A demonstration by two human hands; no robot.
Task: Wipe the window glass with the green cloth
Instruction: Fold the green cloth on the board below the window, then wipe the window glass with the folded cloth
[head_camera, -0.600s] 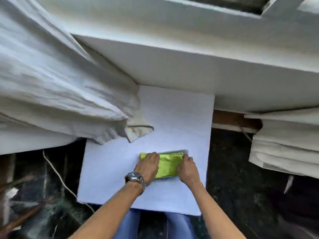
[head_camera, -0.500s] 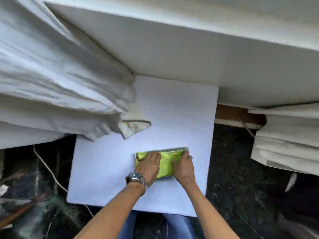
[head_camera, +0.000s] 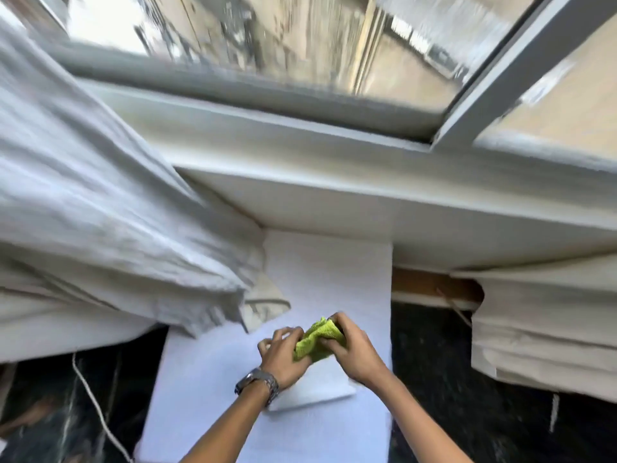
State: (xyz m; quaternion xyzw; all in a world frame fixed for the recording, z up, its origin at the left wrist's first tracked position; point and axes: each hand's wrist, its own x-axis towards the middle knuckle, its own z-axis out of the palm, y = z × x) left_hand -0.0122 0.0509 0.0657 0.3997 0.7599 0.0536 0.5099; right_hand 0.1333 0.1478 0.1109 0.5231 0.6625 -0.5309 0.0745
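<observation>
Head camera view, looking down past a window to a person's two bare forearms reaching forward over a white bench (head_camera: 207, 396). Both hands are holding a bunched green cloth (head_camera: 317, 340) between them, just above the bench top. The left hand (head_camera: 283, 357), with a metal wristwatch (head_camera: 257, 385) on its wrist, is gripping the cloth's near left side, its fingers (head_camera: 283, 334) curled around the fabric. The right hand (head_camera: 350, 349) is pinching the cloth's far right edge, with the fingers closed on it. A flat white pad (head_camera: 317, 392) is lying on the bench just under the hands. Above, a pale windowsill (head_camera: 334, 195) is running across the scene, and beyond it the window glass (head_camera: 300, 38) is appearing streaked and blurred, framed by a grey window frame (head_camera: 500, 78). A white curtain (head_camera: 83, 195) is draping down at the left, its hem reaching the bench's edge. Folded pale fabric (head_camera: 541, 322) is hanging at the right. A thin white cord (head_camera: 93, 406) is trailing over the dark floor (head_camera: 450, 379).
</observation>
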